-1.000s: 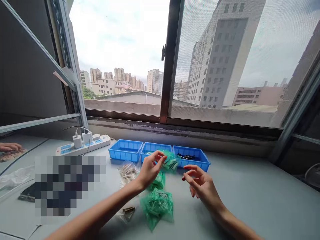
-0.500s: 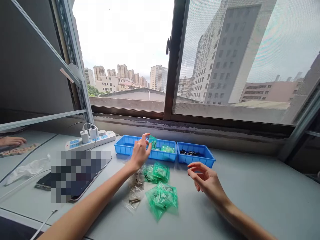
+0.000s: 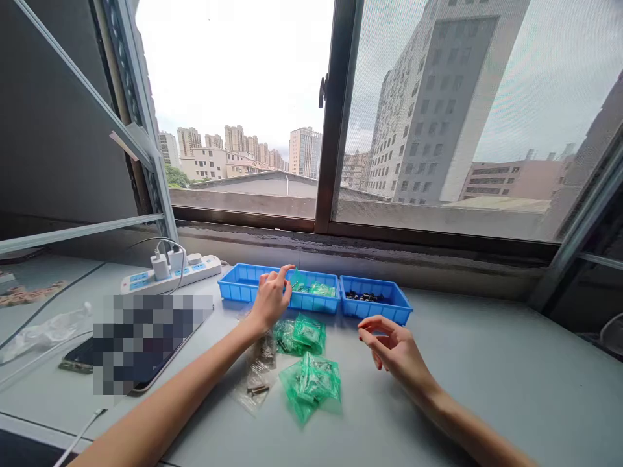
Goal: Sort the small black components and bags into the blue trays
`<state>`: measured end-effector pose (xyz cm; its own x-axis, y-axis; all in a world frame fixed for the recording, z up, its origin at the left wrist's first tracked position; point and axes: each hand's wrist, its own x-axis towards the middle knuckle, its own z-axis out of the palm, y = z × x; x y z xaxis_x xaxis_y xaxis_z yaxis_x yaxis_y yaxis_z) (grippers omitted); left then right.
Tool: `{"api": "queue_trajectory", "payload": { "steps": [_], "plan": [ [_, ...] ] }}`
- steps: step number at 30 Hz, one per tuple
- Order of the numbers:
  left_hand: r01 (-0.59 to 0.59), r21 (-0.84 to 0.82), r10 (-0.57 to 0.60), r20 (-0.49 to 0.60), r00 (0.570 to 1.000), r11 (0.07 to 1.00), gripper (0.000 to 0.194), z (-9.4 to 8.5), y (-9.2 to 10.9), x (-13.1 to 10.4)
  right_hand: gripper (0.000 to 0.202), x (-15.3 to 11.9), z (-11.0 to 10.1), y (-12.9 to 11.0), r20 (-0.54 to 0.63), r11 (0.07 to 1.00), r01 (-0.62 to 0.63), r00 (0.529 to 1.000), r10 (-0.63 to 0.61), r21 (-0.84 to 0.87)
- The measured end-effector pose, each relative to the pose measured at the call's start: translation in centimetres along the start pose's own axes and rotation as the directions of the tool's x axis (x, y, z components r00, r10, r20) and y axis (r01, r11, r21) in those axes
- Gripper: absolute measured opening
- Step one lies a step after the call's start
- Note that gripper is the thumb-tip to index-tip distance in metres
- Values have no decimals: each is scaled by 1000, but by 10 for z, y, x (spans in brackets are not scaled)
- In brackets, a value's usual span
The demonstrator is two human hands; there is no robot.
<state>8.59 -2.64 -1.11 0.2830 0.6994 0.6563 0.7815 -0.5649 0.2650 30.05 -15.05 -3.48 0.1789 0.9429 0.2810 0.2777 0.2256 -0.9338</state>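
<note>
My left hand (image 3: 272, 297) reaches over the long blue bin (image 3: 238, 292), index finger and thumb at a small green plastic bag (image 3: 298, 280) that stands partly upright inside. Another green bag (image 3: 322, 289) lies in the same bin. My right hand (image 3: 393, 344) hovers right of the bags, its fingers loosely curved and apart, with nothing visible in them. Between my hands lie two piles of green zip bags, a rear pile (image 3: 309, 332) and a front pile (image 3: 316, 383). Clear bags with metal screws (image 3: 257, 390) lie beside my left forearm, which partly hides them.
A second blue bin (image 3: 402, 306) with small black parts (image 3: 365, 296) adjoins the long one. At left are a power strip (image 3: 207, 267) with chargers, a blurred-out dark device (image 3: 160, 363), cables and crumpled clear plastic (image 3: 53, 331). A metal rack post (image 3: 160, 175) and window stand behind.
My left hand has sunk slightly, and the green bag at its fingertips sits a little lower in the bin. My right hand stays nearly still. Another person's hand at far left has left view.
</note>
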Motion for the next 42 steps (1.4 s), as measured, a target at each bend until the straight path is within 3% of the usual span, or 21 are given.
{"api": "queue_trajectory", "payload": {
  "steps": [5,14,21,28,37,42],
  "plan": [
    [-35,19,33,66,997,999,24,0,0,0,33,-1,0,-2,2,999,-5,1000,5,46],
    [-5,31,2,115,993,999,26,-4,8,0,30,-1,1,-2,11,998,-10,1000,9,57],
    [-60,142,50,70,996,988,30,-6,9,0,34,-1,2,-3,-9,997,-7,1000,8,79],
    [-171,188,114,283,952,967,30,-2,3,-2,41,0,2,-3,45,997,-42,998,39,67],
    [-293,234,270,128,954,927,34,-13,21,-2,39,0,4,-1,57,994,44,997,-50,101],
    [-299,207,252,224,941,932,36,-6,17,-6,37,0,4,-1,77,995,44,996,-51,88]
  ]
}}
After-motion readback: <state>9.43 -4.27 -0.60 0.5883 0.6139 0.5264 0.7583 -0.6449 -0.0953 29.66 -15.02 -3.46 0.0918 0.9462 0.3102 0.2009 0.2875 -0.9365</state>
